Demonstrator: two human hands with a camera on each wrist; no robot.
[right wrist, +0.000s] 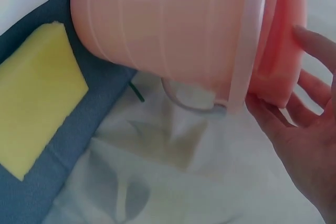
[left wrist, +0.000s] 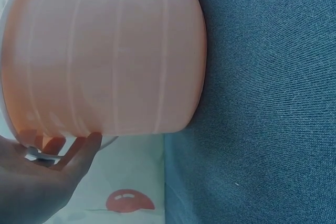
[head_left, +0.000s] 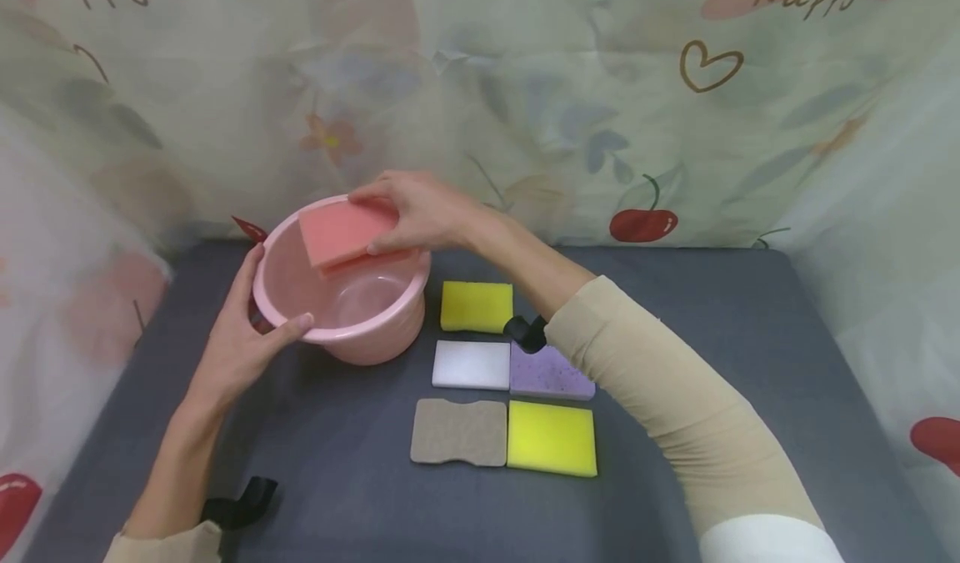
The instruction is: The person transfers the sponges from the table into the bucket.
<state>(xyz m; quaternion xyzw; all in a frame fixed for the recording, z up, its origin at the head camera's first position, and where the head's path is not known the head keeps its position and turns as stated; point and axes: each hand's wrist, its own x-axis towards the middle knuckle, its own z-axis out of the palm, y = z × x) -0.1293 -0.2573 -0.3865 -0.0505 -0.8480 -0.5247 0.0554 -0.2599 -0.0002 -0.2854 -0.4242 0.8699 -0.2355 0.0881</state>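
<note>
A pink bucket (head_left: 352, 317) stands at the back left of the dark cloth-covered table. My left hand (head_left: 238, 342) grips its left side, with the thumb at the rim and the fingers on the outside near the bucket's thin handle (left wrist: 109, 143). Over the bucket's mouth, my right hand (head_left: 420, 211) holds a pink sponge (head_left: 337, 233) by its right end. The sponge is tilted, and its lower part dips inside the rim. In the right wrist view, the sponge (right wrist: 289, 45) shows between thumb and fingers.
To the bucket's right lie a yellow sponge (head_left: 476, 306), a white sponge (head_left: 471, 364) and a purple sponge (head_left: 551, 375). Nearer the front are a grey-brown notched sponge (head_left: 459, 432) and another yellow sponge (head_left: 551, 438). A patterned curtain (head_left: 480, 113) hangs behind the table.
</note>
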